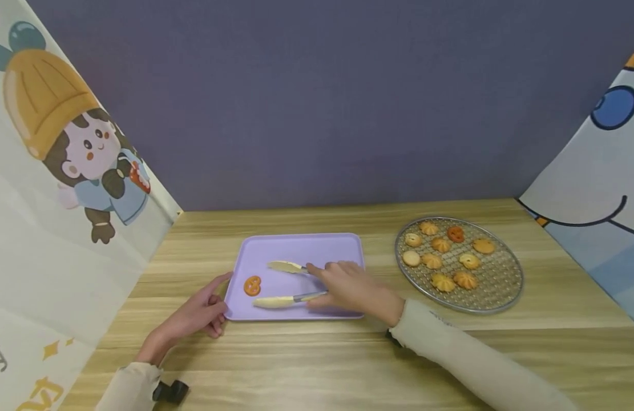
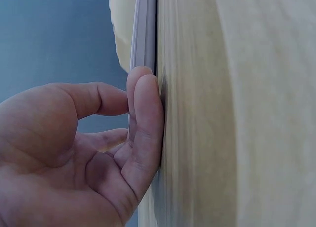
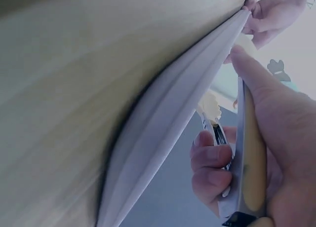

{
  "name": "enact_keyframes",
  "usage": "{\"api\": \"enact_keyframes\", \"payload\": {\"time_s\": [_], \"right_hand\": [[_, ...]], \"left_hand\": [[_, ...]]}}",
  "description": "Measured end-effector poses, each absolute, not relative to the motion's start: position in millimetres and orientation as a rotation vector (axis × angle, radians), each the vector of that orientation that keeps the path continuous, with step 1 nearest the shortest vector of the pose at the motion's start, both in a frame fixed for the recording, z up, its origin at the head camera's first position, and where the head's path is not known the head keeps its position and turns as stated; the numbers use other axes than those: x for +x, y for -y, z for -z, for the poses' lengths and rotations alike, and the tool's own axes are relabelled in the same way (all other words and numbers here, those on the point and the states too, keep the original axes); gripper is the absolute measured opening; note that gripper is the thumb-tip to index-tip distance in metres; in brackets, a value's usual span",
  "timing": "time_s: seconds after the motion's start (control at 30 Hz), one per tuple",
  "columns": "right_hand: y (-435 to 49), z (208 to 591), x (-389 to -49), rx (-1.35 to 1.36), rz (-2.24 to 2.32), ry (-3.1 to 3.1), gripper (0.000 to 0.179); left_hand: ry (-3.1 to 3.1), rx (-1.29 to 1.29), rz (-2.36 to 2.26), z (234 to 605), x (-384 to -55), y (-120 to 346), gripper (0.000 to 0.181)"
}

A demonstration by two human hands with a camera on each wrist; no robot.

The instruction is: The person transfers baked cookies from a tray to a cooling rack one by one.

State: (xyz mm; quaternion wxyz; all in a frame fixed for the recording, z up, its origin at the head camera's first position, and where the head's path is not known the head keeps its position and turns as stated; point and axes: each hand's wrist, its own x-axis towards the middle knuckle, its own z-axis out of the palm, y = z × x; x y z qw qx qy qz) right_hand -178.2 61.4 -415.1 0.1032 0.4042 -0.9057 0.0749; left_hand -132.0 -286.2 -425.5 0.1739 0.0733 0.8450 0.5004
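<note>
My right hand (image 1: 350,285) grips a pair of tongs (image 1: 275,302) with cream tips and metal arms. The tongs are spread apart over a lilac tray (image 1: 301,245); whether their tips touch it I cannot tell. In the right wrist view, thumb and curled fingers lie round the tongs' handle (image 3: 254,163). An orange-brown pretzel (image 1: 252,285) lies on the tray's left part, just left of the tong tips. At the tray's near left corner, my left hand (image 1: 196,311) pinches the rim; in the left wrist view its fingers (image 2: 148,108) press against the tray's side.
A round metal mesh rack (image 1: 501,285) stands to the right of the tray. On it lie several biscuits (image 1: 465,279) of various shapes and a reddish pretzel (image 1: 455,233). A dark panel (image 1: 317,114) rises behind the wooden table (image 1: 317,365), with printed sheets at both sides.
</note>
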Motion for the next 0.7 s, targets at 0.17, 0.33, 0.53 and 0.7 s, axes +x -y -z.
{"api": "enact_keyframes", "payload": {"time_s": [0.17,0.33,0.53,0.7], "right_hand": [[-42.4,415.0,-177.8,1.234,-0.218,2.638,0.079],[-37.7,415.8,-178.9,1.237,-0.201,2.610,0.073],[-39.4,415.6,-182.7,1.266,-0.220,2.610,0.065],[-43.1,414.3,-184.8,1.260,-0.206,2.647,0.064]], "left_hand": [[-2.391,0.196,-1.427,424.0,-130.2,287.5,0.073],[-2.385,0.195,-1.432,423.8,-131.3,285.3,0.073],[-2.390,0.186,-1.431,423.7,-132.6,284.2,0.072],[-2.376,0.181,-1.444,424.0,-132.5,284.1,0.074]]}}
